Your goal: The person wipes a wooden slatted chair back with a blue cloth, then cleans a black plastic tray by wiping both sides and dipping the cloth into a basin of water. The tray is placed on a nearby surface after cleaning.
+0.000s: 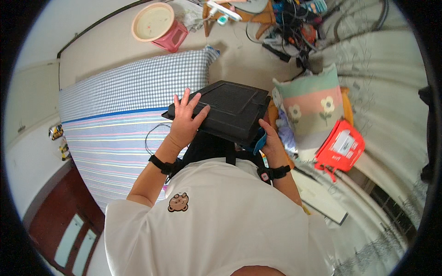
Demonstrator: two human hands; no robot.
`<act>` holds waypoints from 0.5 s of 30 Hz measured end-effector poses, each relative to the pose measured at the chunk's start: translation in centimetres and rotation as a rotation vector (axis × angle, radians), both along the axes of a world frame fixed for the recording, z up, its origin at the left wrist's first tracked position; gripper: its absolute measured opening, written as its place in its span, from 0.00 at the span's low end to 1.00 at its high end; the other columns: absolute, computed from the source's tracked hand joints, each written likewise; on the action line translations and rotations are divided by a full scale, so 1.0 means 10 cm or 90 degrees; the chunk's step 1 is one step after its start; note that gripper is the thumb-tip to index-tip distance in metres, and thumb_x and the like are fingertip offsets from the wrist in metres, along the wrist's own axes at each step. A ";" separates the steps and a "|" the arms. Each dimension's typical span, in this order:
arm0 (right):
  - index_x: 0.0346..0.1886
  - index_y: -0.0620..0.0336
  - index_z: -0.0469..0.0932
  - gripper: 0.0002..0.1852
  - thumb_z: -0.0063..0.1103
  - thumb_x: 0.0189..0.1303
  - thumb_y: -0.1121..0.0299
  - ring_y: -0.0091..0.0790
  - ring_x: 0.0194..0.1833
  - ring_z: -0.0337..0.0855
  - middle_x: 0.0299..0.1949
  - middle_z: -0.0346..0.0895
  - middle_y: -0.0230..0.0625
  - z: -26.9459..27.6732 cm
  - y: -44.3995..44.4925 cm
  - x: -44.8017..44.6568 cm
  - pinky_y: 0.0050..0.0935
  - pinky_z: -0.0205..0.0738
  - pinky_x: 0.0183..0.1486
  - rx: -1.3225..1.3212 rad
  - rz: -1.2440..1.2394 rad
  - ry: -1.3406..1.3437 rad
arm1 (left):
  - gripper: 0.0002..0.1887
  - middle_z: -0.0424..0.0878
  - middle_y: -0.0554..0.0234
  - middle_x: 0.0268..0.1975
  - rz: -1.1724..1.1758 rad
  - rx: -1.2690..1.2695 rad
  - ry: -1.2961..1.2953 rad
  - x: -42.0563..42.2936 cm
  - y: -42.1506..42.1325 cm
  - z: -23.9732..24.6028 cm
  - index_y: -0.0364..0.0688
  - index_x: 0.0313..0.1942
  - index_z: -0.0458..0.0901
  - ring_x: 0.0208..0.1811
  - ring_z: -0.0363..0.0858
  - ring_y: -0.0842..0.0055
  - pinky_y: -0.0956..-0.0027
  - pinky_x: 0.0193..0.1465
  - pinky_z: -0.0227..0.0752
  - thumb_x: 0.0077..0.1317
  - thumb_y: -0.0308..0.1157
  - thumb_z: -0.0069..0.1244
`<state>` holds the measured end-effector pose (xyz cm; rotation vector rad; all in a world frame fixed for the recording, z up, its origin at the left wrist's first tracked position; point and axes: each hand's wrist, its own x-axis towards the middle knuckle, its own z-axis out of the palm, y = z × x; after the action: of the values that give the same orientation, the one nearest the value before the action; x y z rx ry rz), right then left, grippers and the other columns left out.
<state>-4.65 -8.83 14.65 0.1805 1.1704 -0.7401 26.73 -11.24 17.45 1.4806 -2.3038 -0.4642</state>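
A black plastic case or upturned tray point(231, 112) with a recessed panel is held tilted in front of my waist. My left hand point(186, 117) lies on its left part, fingers and thumb spread across the surface. At the right end, my right hand point(271, 139) grips the case, its thumb showing at the edge and its other fingers mostly hidden. A blue flap or strip point(260, 143) hangs beside the right thumb; whether it belongs to the case is unclear.
A bed point(114, 138) with striped and checked covers lies at left. A flowered cushion point(314, 107) and a red bag point(345, 146) are at right. Beyond stand a basin point(153, 22) on a pink stool point(172, 38), a power strip point(224, 10) and tangled cables point(293, 38).
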 end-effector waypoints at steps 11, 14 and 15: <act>0.47 0.63 0.84 0.14 0.63 0.63 0.66 0.42 0.48 0.85 0.50 0.86 0.41 0.41 -1.87 0.63 0.41 0.79 0.55 -0.103 0.183 -0.044 | 0.41 0.44 0.32 0.76 0.662 -0.119 0.184 0.54 -0.48 0.29 0.36 0.68 0.71 0.79 0.43 0.40 0.39 0.78 0.40 0.51 0.22 0.66; 0.46 0.64 0.84 0.12 0.60 0.66 0.67 0.38 0.48 0.85 0.49 0.86 0.40 0.20 -2.46 0.86 0.35 0.78 0.56 -0.122 0.197 -0.170 | 0.36 0.66 0.39 0.69 0.862 0.119 0.796 0.83 -0.69 0.31 0.32 0.69 0.65 0.72 0.65 0.54 0.48 0.73 0.59 0.65 0.40 0.59; 0.46 0.64 0.83 0.12 0.59 0.66 0.67 0.38 0.48 0.85 0.49 0.86 0.40 0.14 -2.65 0.95 0.33 0.78 0.57 -0.115 0.194 -0.183 | 0.36 0.70 0.42 0.67 0.902 0.248 1.134 0.91 -0.77 0.35 0.33 0.69 0.64 0.70 0.70 0.57 0.49 0.72 0.62 0.68 0.44 0.57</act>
<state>4.88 -35.34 16.09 -0.0429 0.8287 -0.5255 35.78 -18.93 20.94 1.3163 0.2666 -1.0424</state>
